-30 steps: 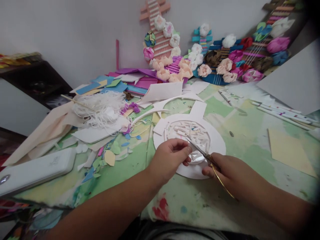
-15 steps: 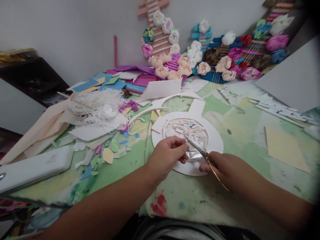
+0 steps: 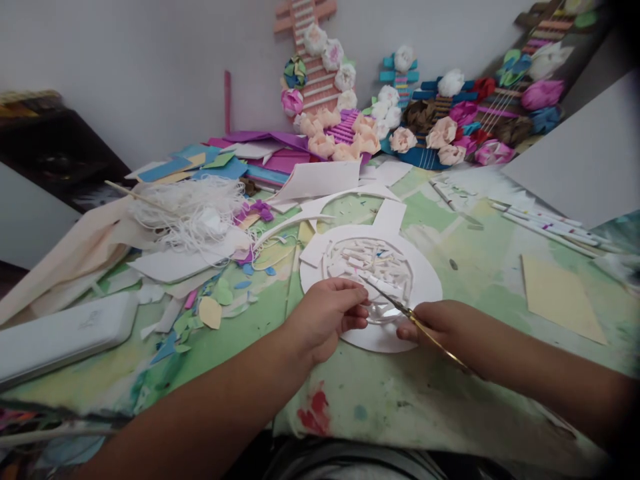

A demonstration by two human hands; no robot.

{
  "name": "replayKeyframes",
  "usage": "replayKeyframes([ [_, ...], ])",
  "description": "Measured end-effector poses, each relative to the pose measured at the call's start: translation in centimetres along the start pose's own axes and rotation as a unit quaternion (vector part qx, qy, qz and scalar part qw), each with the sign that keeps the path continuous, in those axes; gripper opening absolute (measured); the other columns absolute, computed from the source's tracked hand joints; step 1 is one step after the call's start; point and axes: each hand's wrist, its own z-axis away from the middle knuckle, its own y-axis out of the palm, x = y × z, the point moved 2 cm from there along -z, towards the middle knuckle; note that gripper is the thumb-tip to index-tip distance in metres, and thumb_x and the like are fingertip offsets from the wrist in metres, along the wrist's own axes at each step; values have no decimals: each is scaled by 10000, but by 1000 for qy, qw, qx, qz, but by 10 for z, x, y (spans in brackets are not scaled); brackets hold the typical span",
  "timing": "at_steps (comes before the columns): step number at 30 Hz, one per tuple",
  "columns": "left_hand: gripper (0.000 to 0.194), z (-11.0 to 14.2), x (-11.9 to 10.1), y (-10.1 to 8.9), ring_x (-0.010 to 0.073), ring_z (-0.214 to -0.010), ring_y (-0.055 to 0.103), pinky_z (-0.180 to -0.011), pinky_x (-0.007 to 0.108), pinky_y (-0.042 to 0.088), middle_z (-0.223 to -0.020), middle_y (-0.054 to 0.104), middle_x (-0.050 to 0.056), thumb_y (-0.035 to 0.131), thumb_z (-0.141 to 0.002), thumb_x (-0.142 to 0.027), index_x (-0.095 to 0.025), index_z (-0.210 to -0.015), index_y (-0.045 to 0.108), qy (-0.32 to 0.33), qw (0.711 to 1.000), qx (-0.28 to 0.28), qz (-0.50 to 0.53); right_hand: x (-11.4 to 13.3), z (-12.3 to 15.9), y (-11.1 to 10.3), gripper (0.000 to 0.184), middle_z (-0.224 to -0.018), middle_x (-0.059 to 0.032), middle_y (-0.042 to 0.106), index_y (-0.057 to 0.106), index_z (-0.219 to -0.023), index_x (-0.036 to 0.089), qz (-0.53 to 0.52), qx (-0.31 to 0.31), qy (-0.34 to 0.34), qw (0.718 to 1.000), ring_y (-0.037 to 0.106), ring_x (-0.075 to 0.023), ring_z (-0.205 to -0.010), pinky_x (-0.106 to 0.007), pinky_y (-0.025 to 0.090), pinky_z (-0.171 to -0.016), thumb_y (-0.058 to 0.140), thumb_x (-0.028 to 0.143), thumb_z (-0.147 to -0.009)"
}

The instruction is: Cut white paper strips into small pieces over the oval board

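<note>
In the head view my right hand [image 3: 443, 325] grips a pair of scissors [image 3: 414, 317] with gold handles, its blades pointing up and left. The blades look nearly closed, their tips by my left fingers. My left hand [image 3: 327, 310] is closed in a pinch at the blade tips; whatever it holds is too small to make out. Beneath both hands lies a white oval paper cutout [image 3: 427, 270] with a short neck. Inside its raised inner ring are many small white cut pieces [image 3: 385, 262], some with coloured marks, over something shiny and clear.
White string [image 3: 200, 210], paper scraps and leaf shapes [image 3: 210, 312] lie left, near a white case [image 3: 70, 337]. White sticks [image 3: 545, 227] and a cream paper [image 3: 560, 297] lie right. Flower-decorated guitar-shaped crafts [image 3: 320, 80] lean on the back wall.
The view has shifted slightly. The scissors' gold handles now look closer together, with the blades nearly shut by my left fingertips. My left hand keeps its pinch.
</note>
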Motion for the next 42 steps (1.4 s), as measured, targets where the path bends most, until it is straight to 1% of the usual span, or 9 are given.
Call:
replayKeyframes([
  [5,63,3,-2,0,28,-455,456,-408,125,391,-579,504,3,544,-647,-118,-115,-675,487,-28,999,-13,20,-2,-2,-11,502,-412,29,425,437,-574,161,-148,173,20,974,378,-63,-302,-187,293,-318,307,631,-695],
  [14,162,7,-5,-2,65,-479,457,-415,188,409,-578,453,-18,552,-607,-126,-161,-740,467,5,998,-50,-24,-6,-4,-15,470,-383,59,366,429,-582,166,-200,204,-38,957,322,-48,-289,-173,270,-294,329,607,-710],
  [16,254,8,-7,-1,77,-479,463,-404,199,406,-574,446,-26,536,-609,-131,-187,-852,489,9,999,-40,-30,-6,1,-20,467,-398,57,369,445,-614,161,-202,179,-46,962,330,-51,-316,-179,273,-324,306,592,-731],
  [19,370,8,-9,-1,79,-470,468,-403,203,410,-566,460,-28,491,-615,-113,-223,-968,490,12,999,-11,-29,-7,9,-26,467,-437,49,387,469,-675,154,-231,96,-71,966,348,-60,-376,-199,301,-404,246,552,-776],
  [21,319,8,-9,-1,72,-460,467,-406,194,411,-548,466,-22,467,-616,-102,-193,-916,526,13,999,1,-35,-8,14,-25,471,-470,45,390,468,-704,155,-263,49,-95,959,350,-65,-405,-210,312,-442,198,529,-799],
  [24,209,8,-8,-1,66,-472,488,-420,178,418,-557,479,-17,485,-622,-114,-167,-817,537,30,999,14,-39,-12,19,-16,486,-514,38,396,464,-734,153,-280,24,-104,954,352,-69,-416,-220,315,-447,160,526,-806],
  [31,186,9,-8,0,89,-580,556,-475,169,440,-643,516,-16,591,-623,-190,-162,-760,467,97,993,30,-63,-3,25,-5,416,-587,16,450,489,-715,162,-146,22,-98,984,422,-92,-522,-218,348,-495,299,528,-773],
  [37,206,11,-7,3,98,-617,574,-544,197,451,-656,552,-15,612,-619,-229,-154,-741,465,114,990,54,-64,8,24,-2,351,-661,-22,530,486,-696,163,-49,-55,-58,996,458,-126,-590,-229,325,-513,350,480,-761],
  [42,226,14,-8,6,79,-535,555,-537,197,436,-570,565,-31,622,-609,-202,-156,-749,451,131,984,78,-93,7,22,7,298,-609,-4,514,449,-666,181,9,-99,-65,993,428,-116,-532,-220,280,-471,408,470,-723],
])
